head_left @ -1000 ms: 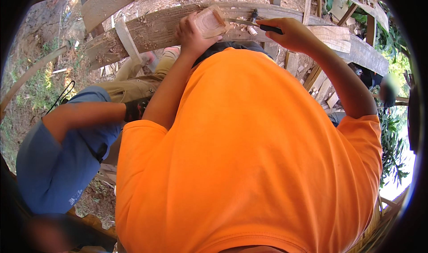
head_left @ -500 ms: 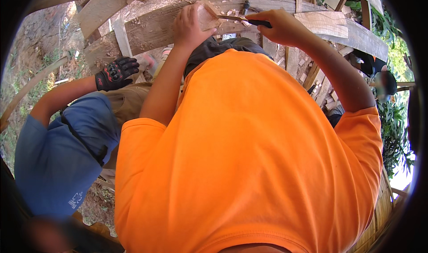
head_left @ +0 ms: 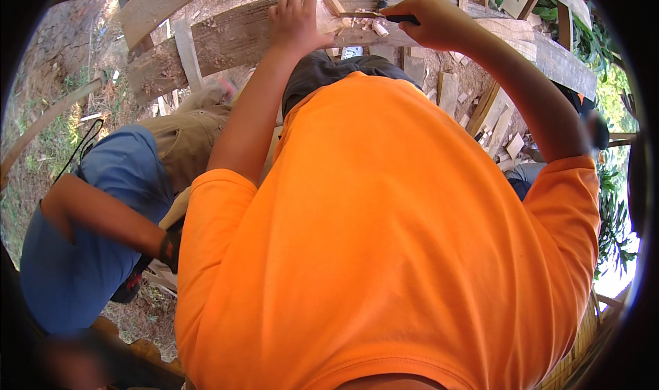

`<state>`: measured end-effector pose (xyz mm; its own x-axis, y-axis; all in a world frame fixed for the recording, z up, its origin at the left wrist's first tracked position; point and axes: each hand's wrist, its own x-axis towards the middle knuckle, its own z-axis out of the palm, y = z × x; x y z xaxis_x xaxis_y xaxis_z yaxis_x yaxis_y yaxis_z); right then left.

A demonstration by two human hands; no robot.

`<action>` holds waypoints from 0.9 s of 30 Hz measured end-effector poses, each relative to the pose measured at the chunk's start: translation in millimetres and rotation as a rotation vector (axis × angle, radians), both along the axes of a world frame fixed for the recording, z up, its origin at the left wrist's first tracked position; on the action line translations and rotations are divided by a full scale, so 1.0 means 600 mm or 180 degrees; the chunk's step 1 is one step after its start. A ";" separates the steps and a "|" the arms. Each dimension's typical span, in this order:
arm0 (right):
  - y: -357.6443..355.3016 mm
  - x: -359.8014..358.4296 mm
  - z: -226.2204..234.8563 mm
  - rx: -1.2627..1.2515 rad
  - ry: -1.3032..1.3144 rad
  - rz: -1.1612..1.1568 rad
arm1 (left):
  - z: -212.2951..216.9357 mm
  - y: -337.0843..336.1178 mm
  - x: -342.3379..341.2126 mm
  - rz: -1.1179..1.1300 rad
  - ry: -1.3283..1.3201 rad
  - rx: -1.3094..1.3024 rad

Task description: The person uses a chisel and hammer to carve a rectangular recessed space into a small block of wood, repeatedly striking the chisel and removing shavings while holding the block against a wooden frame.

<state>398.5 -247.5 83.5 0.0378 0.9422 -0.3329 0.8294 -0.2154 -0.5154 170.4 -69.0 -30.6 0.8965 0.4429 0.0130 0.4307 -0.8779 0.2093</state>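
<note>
At the top middle, my left hand (head_left: 300,23) is closed around a block of pale wood (head_left: 329,12), holding it upright over the long beam. My right hand (head_left: 434,20) grips a hand tool by its black handle (head_left: 403,19). The tool's slim, brownish blade (head_left: 360,15) points left, its tip at the block's right side. I cannot tell whether it is a knife or a file.
The long wooden beam (head_left: 220,41) runs across in front of me. Boards (head_left: 159,14) lie at the far left, and wood offcuts (head_left: 500,125) litter the ground at right. A person in a blue shirt (head_left: 127,170) is close by at left.
My hands, the block and the tool have shifted slightly upward in the picture. The person at left has drawn a gloved hand back from near the beam to their body.
</note>
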 end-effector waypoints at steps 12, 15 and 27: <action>-0.022 0.024 -0.060 -0.0312 0.0667 -0.0743 | 0.014 0.010 0.026 -0.0236 0.0519 -0.0034; -0.024 0.017 -0.050 -0.0587 0.0832 -0.0917 | 0.010 0.014 0.028 -0.0274 0.0562 -0.0054; -0.012 0.031 -0.032 -0.0547 0.0973 -0.0951 | 0.029 0.028 0.046 -0.0499 0.0749 -0.0074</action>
<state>416.9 -254.7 64.3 0.1752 0.8351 -0.5214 0.5333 -0.5257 -0.6628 198.0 -52.2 -13.0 0.9312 0.2963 -0.2122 0.3292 -0.9338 0.1405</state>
